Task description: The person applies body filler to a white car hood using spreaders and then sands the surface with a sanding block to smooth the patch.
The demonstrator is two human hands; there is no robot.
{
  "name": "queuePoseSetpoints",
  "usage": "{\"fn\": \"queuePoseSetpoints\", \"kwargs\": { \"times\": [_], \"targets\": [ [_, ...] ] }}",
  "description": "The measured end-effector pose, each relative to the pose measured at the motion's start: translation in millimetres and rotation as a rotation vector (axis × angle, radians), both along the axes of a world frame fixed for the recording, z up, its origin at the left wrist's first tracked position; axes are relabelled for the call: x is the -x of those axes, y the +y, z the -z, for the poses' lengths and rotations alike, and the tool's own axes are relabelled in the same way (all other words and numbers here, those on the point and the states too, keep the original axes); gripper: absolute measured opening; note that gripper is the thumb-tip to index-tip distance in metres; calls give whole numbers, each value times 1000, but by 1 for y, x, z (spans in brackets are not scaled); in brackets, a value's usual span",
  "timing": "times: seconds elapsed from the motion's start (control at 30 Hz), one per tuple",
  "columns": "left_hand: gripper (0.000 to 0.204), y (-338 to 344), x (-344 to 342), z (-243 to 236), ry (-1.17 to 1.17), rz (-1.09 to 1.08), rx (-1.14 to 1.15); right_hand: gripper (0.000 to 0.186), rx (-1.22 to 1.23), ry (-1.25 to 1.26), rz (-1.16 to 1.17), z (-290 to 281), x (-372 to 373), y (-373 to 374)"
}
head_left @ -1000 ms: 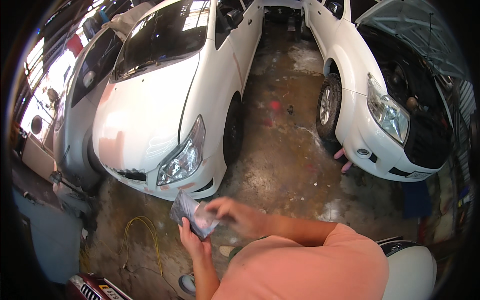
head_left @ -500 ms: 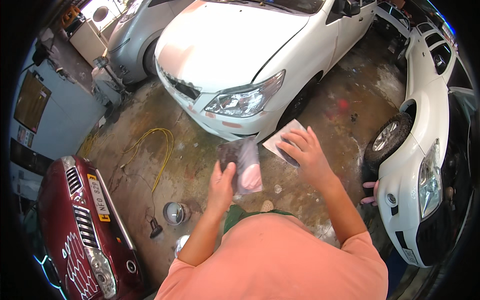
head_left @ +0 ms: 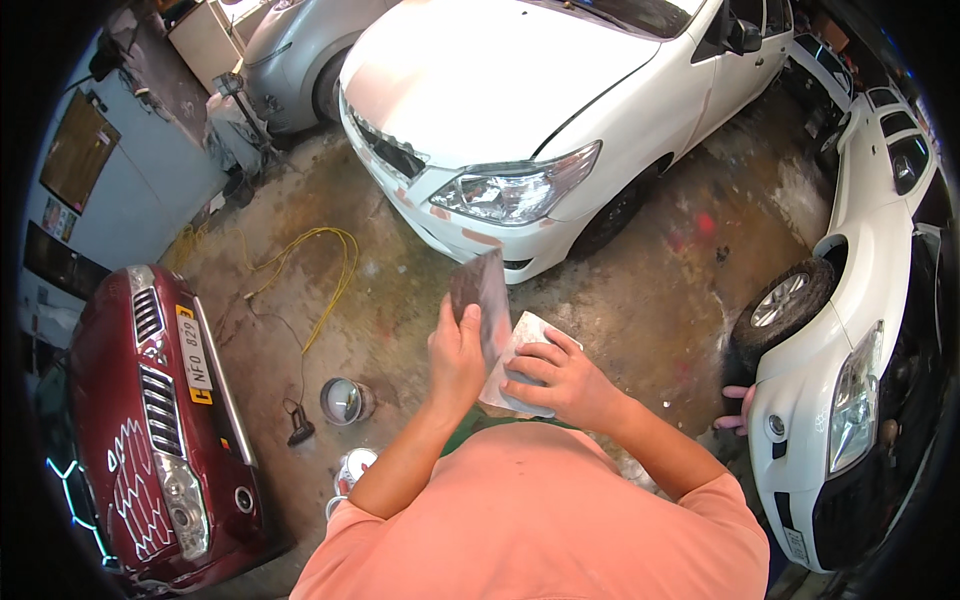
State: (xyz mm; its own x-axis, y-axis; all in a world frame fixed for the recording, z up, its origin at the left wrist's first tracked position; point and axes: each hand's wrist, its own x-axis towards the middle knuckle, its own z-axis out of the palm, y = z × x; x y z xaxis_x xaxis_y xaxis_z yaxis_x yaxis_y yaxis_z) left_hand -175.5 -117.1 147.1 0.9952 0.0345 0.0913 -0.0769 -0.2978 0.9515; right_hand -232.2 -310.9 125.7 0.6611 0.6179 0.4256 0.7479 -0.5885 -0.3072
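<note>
My left hand (head_left: 456, 352) grips a thin dark rectangular plate (head_left: 483, 285), its thumb on the near face. Pinkish smears show on that face, which is now tilted and seen at a slant. My right hand (head_left: 562, 382) is closed on a pale, flat, square-cornered sheet (head_left: 530, 330), its fingers lying over the upper face. Both pieces are close together in front of my body, the pale sheet against or just beside the plate's right edge. Whether they touch I cannot tell. Beyond them stands a white car (head_left: 470, 90) with pinkish patches on its hood and bumper.
A dark red vehicle front (head_left: 150, 420) is at left, another white vehicle (head_left: 830, 380) at right. On the floor are an open can (head_left: 343, 401), a dark tool (head_left: 298, 425) with a cord, a white container (head_left: 357, 464) and a yellow hose (head_left: 335, 300). A silver car (head_left: 290, 70) stands behind.
My right hand has moved left and nearer, bringing the pale sheet to the plate. My left hand has turned the plate, so the thick pink mass seen on it before is mostly out of sight.
</note>
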Motion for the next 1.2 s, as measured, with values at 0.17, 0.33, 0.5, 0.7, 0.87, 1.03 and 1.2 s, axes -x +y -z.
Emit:
{"fn": "queuePoseSetpoints", "kwargs": {
  "times": [0.17,0.33,0.5,0.7,0.87,1.03,1.2],
  "targets": [
    [43,10,-12,-5,-102,23,102,49,-262,158,77,-7,0,-17],
    [35,-4,6,16,406,-36,988,57,-500,64,-31,-33,5,17],
    [36,6,15,12,537,-49,1001,48,-306,228,185,32,-11,-21],
    [41,12,6,21,263,-31,762,46,-54,-97,168,-15,-17,-22],
    [40,17,3,6,166,3,652,41,4,-174,163,-49,-32,-33],
    [46,22,0,16,181,95,506,33,151,-103,73,-63,-30,-26],
    [46,15,13,12,207,179,418,29,54,-82,58,-49,-41,-7]
  ]
}}
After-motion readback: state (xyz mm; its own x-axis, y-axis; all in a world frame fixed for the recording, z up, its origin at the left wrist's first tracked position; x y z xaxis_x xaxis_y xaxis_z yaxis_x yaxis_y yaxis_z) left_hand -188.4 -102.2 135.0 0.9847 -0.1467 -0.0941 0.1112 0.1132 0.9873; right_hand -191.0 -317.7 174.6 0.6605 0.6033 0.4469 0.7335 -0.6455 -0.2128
